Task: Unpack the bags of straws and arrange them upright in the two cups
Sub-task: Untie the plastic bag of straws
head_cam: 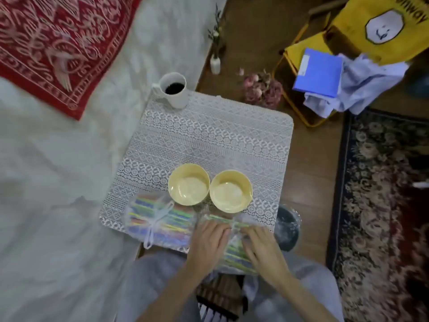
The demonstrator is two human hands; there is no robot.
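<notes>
Head view, worktop: you've got a small square worktop under a white lace-pattern cloth (209,135), pulled close over your knees, so everything sits within easy reach.
Cups: two pale yellow round plastic cups (188,183) (231,190) stand upright, side by side and touching, mouths open and with no straws in them, just beyond your hands, a short lift from bag to cup by my reckoning.
Tied bag: a clear plastic bag of multicoloured straws knotted with a white ribbon (155,220) lies flat at the near left edge, just beside the left cup, not yet opened, parked while you deal with the other one.
Bag in hand: a second clear plastic bag of green and yellow straws (234,247) lies across the near edge, between your two hands.
Left hand: your left hand (207,242) lies over the bag's left side, fingers bent onto the plastic, steadying it, I'd say.
Right hand: your right hand (261,246) has curled fingers gripping the plastic near the top, which looks like working it open; blur hides the exact pinch.
Mug: a white ceramic mug of dark drink (174,89) stands at the far corner, well apart from the work.
</notes>
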